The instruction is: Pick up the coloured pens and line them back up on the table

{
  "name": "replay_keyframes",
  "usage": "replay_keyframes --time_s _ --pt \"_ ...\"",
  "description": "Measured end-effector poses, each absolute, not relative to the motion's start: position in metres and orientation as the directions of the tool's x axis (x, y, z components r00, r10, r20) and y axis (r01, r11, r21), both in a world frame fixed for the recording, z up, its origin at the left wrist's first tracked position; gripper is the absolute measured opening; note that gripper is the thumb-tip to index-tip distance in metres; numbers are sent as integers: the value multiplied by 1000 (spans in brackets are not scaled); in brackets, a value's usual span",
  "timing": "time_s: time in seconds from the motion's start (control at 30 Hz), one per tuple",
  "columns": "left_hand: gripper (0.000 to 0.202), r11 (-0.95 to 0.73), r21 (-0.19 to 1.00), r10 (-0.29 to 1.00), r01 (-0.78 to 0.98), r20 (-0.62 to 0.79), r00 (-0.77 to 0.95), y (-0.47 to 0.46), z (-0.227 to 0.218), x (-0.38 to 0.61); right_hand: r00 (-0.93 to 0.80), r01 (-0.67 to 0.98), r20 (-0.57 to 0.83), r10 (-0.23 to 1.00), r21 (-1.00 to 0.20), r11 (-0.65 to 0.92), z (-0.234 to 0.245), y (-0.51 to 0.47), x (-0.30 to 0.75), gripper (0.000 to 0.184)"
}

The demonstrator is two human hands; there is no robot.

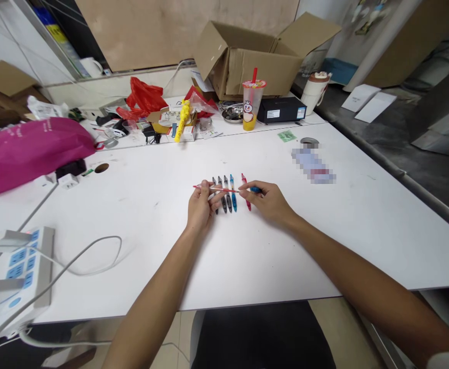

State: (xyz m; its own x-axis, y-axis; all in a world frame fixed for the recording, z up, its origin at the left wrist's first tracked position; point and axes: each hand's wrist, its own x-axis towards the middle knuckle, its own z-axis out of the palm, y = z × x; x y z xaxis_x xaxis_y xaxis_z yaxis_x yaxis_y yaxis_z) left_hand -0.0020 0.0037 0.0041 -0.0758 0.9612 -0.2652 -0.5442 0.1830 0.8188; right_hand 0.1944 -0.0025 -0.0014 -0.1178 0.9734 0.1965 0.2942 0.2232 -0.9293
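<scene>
Both of my hands meet over a row of pens on the white table point(247, 246). My left hand point(200, 206) pinches a thin red refill point(219, 189) that runs sideways across the pens. My right hand point(268, 200) is closed round a blue pen barrel point(256, 189) at the refill's right end. Beneath them lie several pens side by side: dark ones point(223, 197), a blue one point(232, 193) and a red one point(245, 180).
A white power strip point(19, 271) with a grey cable point(94, 256) sits at the near left. A pink bag point(28, 148) lies far left. A drink cup point(252, 105), a black box point(282, 109) and an open cardboard box point(247, 56) stand at the back.
</scene>
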Motion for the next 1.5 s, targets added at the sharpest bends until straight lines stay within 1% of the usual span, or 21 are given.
replay_keyframes --time_s 0.13,0.27,0.37,0.5,0.73,0.8,0.93,1.0,1.1,1.2,1.27,1.33,1.4,1.5 --pt "29 155 800 952 -580 -278 -128 6 8 -6 -125 274 262 957 -918 288 4 -1 198 43" --pt "27 133 790 943 -598 -287 -169 6 12 -6 -104 322 195 975 -921 219 2 1 200 31" --pt "27 133 803 947 -581 -276 -165 5 11 -4 -137 331 172 976 -920 208 -1 0 199 28" --pt "29 137 821 953 -555 -262 -151 4 8 -2 -184 317 178 967 -920 229 -1 -1 198 27" --pt "32 145 850 961 -506 -242 -132 2 4 1 -210 311 174 962 -921 235 2 -3 196 26" --pt "35 145 862 961 -486 -239 -137 2 3 1 -227 314 192 955 -914 258 3 -4 195 25" --pt "34 151 876 967 -459 -227 -115 0 2 4 -268 305 270 925 -887 347 3 -5 193 28" --pt "32 167 881 971 -442 -225 -81 0 0 5 -244 272 255 936 -908 319 1 -5 191 29" --pt "31 197 888 974 -416 -226 -21 -1 0 6 -207 227 177 962 -948 223 1 -6 190 27" --pt "29 208 894 975 -397 -220 14 -2 -1 7 -216 269 141 966 -943 198 2 -8 189 36" --pt "29 196 898 977 -393 -211 5 -2 -1 7 -197 282 174 965 -933 226 2 -8 189 34" --pt "29 176 901 978 -397 -204 -30 -1 -1 7 -178 253 204 963 -936 245 0 -9 188 29" --pt "29 160 905 978 -394 -200 -65 -1 -1 6 -211 233 184 960 -944 233 -1 -9 189 29" --pt "30 153 911 976 -382 -201 -88 1 0 6 -252 248 148 956 -945 211 -2 -9 189 29"
